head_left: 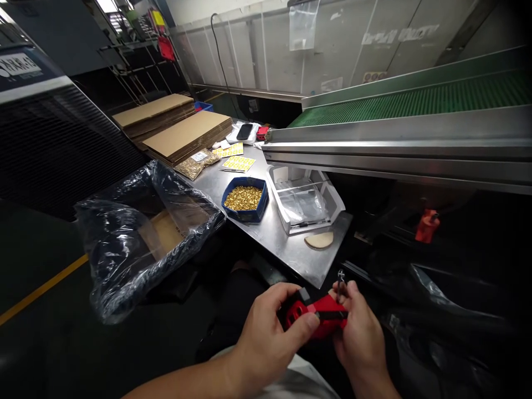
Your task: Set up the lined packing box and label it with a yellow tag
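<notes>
The parts bin (245,215) sits on the table (291,254), lined box (120,249) left, tray (286,220) right, conveyor (415,101) behind.

The left hand (268,332) sat at the end of a bare forearm (183,382) angled up from the lower left, fingers curled and thumb stretched forward. The right hand (361,332) was close beside it (the fingertips nearly met), fingers bent inward in a pinch, wrist held low.

red part (318,320) | blue tray (245,212) | possibly brass-gold pieces (244,198) | green conveyor (415,100)
</notes>
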`<control>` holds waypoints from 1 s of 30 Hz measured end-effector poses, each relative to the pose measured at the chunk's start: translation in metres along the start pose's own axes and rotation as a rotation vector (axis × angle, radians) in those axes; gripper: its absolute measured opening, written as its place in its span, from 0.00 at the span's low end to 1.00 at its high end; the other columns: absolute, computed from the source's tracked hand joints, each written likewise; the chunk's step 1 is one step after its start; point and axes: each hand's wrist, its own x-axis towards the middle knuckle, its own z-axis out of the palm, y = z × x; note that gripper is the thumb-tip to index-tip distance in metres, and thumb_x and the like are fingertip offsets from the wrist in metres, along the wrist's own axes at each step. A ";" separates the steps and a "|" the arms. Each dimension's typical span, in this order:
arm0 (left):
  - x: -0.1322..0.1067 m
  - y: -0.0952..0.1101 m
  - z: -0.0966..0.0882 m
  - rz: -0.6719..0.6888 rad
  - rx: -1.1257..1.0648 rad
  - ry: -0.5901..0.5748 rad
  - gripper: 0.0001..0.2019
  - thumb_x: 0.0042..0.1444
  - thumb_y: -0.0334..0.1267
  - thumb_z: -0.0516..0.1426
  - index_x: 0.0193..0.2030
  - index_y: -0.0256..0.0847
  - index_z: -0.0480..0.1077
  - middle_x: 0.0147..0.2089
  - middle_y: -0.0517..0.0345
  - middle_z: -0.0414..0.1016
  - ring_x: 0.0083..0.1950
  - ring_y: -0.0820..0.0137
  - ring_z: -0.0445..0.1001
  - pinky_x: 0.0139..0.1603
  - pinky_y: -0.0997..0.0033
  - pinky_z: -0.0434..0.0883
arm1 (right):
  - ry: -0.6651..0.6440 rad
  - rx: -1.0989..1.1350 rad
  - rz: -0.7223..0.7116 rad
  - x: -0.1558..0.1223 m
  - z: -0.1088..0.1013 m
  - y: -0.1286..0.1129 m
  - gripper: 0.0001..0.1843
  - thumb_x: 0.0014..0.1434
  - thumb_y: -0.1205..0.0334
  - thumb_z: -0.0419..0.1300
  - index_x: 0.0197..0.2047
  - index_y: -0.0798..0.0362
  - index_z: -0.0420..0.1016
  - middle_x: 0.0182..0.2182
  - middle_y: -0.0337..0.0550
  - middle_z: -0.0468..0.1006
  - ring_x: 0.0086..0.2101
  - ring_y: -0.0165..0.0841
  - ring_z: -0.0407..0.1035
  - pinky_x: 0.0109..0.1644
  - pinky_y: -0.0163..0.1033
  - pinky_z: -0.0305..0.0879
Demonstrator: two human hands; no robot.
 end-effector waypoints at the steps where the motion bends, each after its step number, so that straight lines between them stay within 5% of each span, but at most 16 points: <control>1: -0.001 0.000 0.000 0.025 0.027 0.000 0.15 0.56 0.47 0.62 0.47 0.42 0.72 0.40 0.57 0.75 0.40 0.68 0.71 0.43 0.70 0.66 | 0.010 -0.071 -0.089 0.001 -0.002 -0.002 0.21 0.56 0.44 0.60 0.41 0.54 0.75 0.29 0.38 0.79 0.32 0.32 0.72 0.33 0.34 0.68; 6: -0.001 -0.006 0.002 0.070 0.045 0.042 0.16 0.54 0.49 0.62 0.39 0.39 0.70 0.34 0.59 0.71 0.35 0.69 0.67 0.37 0.70 0.63 | -0.046 -0.386 -0.468 -0.011 -0.006 -0.014 0.25 0.60 0.37 0.50 0.40 0.51 0.73 0.30 0.39 0.76 0.32 0.34 0.69 0.39 0.39 0.65; 13: -0.002 -0.015 0.002 0.038 -0.117 0.013 0.30 0.40 0.65 0.66 0.34 0.38 0.68 0.32 0.58 0.69 0.34 0.68 0.65 0.35 0.70 0.62 | -0.106 -0.481 -0.645 -0.036 -0.002 -0.023 0.23 0.63 0.39 0.46 0.37 0.50 0.69 0.29 0.40 0.72 0.30 0.33 0.66 0.35 0.39 0.63; 18: 0.002 -0.017 -0.007 -0.026 -0.153 -0.033 0.26 0.59 0.63 0.53 0.39 0.37 0.70 0.38 0.52 0.71 0.40 0.66 0.68 0.41 0.69 0.66 | -0.206 -0.493 -0.737 -0.040 -0.003 -0.021 0.19 0.65 0.45 0.46 0.38 0.49 0.69 0.29 0.39 0.71 0.29 0.31 0.66 0.34 0.38 0.61; 20: 0.009 -0.014 -0.016 -0.080 -0.195 -0.129 0.26 0.58 0.61 0.56 0.45 0.36 0.71 0.44 0.48 0.73 0.46 0.63 0.70 0.46 0.66 0.68 | -0.296 -0.531 -0.740 -0.043 -0.004 -0.020 0.18 0.64 0.44 0.47 0.38 0.48 0.70 0.26 0.38 0.71 0.26 0.31 0.64 0.31 0.38 0.59; 23: 0.022 -0.011 -0.030 -0.145 -0.237 -0.456 0.39 0.47 0.61 0.65 0.60 0.37 0.65 0.55 0.44 0.71 0.55 0.55 0.70 0.57 0.56 0.66 | -0.503 -0.644 -0.785 -0.048 -0.005 -0.019 0.17 0.62 0.46 0.50 0.37 0.47 0.73 0.25 0.38 0.74 0.27 0.31 0.66 0.32 0.37 0.61; 26: 0.030 -0.015 -0.038 -0.213 -0.334 -0.670 0.45 0.41 0.53 0.71 0.63 0.37 0.62 0.56 0.43 0.71 0.58 0.52 0.69 0.60 0.51 0.65 | -0.684 -0.702 -0.839 -0.046 -0.002 -0.016 0.13 0.61 0.50 0.54 0.39 0.46 0.76 0.28 0.40 0.77 0.29 0.33 0.70 0.36 0.38 0.64; 30: 0.028 -0.033 -0.043 -0.118 -0.369 -0.483 0.46 0.40 0.43 0.73 0.65 0.41 0.59 0.58 0.44 0.70 0.59 0.53 0.69 0.62 0.51 0.65 | -0.308 -0.681 -0.897 -0.002 0.004 -0.006 0.14 0.63 0.51 0.54 0.46 0.48 0.72 0.40 0.45 0.78 0.39 0.37 0.71 0.46 0.41 0.65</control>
